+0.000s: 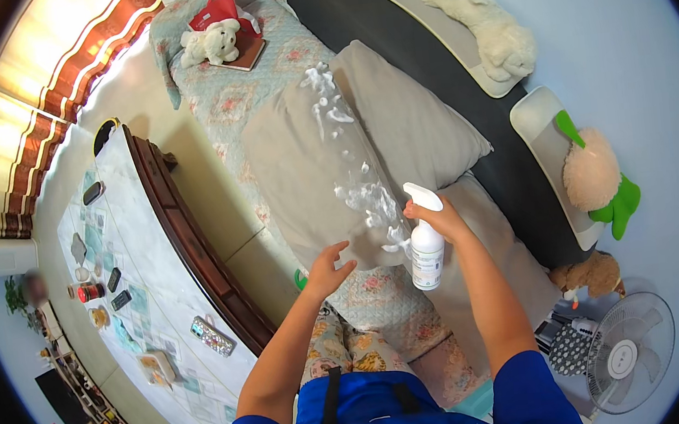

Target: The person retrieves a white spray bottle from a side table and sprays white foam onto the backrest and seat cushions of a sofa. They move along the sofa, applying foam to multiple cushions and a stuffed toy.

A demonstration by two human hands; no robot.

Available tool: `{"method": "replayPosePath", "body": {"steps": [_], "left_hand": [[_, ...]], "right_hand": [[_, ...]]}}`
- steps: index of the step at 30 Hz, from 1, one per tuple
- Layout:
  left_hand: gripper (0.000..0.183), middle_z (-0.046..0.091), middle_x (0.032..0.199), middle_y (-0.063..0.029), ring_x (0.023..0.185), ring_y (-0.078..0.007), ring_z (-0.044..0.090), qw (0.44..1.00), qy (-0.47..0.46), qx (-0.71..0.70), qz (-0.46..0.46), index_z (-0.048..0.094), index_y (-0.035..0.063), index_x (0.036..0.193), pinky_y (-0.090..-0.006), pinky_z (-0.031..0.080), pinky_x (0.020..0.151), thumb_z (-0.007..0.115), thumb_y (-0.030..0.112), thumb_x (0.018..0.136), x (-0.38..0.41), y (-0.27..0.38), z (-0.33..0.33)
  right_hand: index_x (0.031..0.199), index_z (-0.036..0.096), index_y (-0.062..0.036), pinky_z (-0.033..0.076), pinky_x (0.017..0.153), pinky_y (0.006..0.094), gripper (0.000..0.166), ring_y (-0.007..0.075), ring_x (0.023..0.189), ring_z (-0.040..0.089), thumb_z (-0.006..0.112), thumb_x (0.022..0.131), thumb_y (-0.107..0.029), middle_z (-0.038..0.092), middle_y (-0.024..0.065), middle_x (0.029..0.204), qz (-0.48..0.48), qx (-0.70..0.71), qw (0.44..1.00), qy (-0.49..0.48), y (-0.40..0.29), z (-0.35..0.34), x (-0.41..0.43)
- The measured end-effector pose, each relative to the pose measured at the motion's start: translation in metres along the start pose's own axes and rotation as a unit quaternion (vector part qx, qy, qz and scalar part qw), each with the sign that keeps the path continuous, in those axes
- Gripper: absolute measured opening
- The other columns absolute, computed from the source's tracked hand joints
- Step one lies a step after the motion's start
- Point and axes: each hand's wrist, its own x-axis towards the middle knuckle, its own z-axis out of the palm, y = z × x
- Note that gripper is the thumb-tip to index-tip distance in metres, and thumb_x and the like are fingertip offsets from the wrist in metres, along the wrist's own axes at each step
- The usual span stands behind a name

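Observation:
My right hand (442, 217) grips a white spray bottle (428, 258) by its neck, below the trigger head. The bottle is upright over the edge of a beige cushion (297, 155) lying on the sofa. Patches of white foam (369, 200) run along that cushion's right side, from its far end to near the bottle. My left hand (328, 271) hangs at the near left corner of the cushion, fingers apart and nothing held. A second beige cushion (410, 113) leans against the dark sofa back, and another (496, 246) lies partly behind my right forearm.
A quilted floral cover (213, 107) lies on the seat. A plush dog (216, 43) and red bag (222, 8) rest at the far end. Left stands a marble-patterned table (133, 232) with a phone (212, 334), remotes and jars. An electric fan (629, 353) stands at the near right.

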Motion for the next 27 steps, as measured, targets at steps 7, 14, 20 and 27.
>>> {"method": "replayPosePath", "body": {"steps": [7,14,20,27], "left_hand": [[0.057,0.053,0.131,-0.0103,0.119,-0.0249,0.05,0.99,-0.088,-0.097,-0.045,0.048,0.006,0.133,-0.0376,0.039,0.101,0.069,0.025,0.084,0.0,0.034,0.027],[0.069,0.052,0.128,-0.0158,0.122,-0.0268,0.047,0.959,-0.035,-0.272,0.072,0.041,-0.0011,0.136,-0.0383,0.044,0.096,0.073,0.023,0.08,0.027,0.075,0.082],[0.058,0.06,0.112,-0.0156,0.104,-0.0176,0.059,0.957,0.118,-0.236,0.123,0.051,0.0028,0.127,-0.0297,0.049,0.081,0.074,0.014,0.075,0.037,0.067,0.102],[0.032,0.065,0.087,-0.0034,0.076,-0.0118,0.059,0.951,0.082,-0.296,-0.029,0.062,0.0026,0.1,-0.026,0.048,0.066,0.076,0.019,0.077,0.031,0.099,0.045]], "right_hand": [[0.109,0.062,0.004,0.048,0.064,0.0261,0.042,0.013,0.074,0.063,0.072,0.08,-0.024,0.067,0.0068,0.085,0.073,0.061,0.994,0.044,0.003,0.003,-0.016],[0.11,0.06,0.004,0.049,0.08,0.0282,0.043,0.0145,0.093,0.06,0.072,0.082,-0.027,0.065,0.0075,0.099,0.063,0.019,0.998,-0.015,0.0,0.023,-0.036],[0.13,0.043,-0.0001,0.048,0.085,0.0313,0.07,0.0203,0.106,0.055,0.076,0.075,-0.03,0.054,0.0147,0.118,-0.061,-0.065,0.995,0.049,0.01,0.06,-0.044],[0.142,0.026,-0.0026,0.039,0.099,0.0378,0.091,0.0235,0.122,0.045,0.08,0.072,-0.025,0.045,0.0157,0.133,-0.04,0.053,0.994,-0.084,0.07,0.077,-0.078]]}}
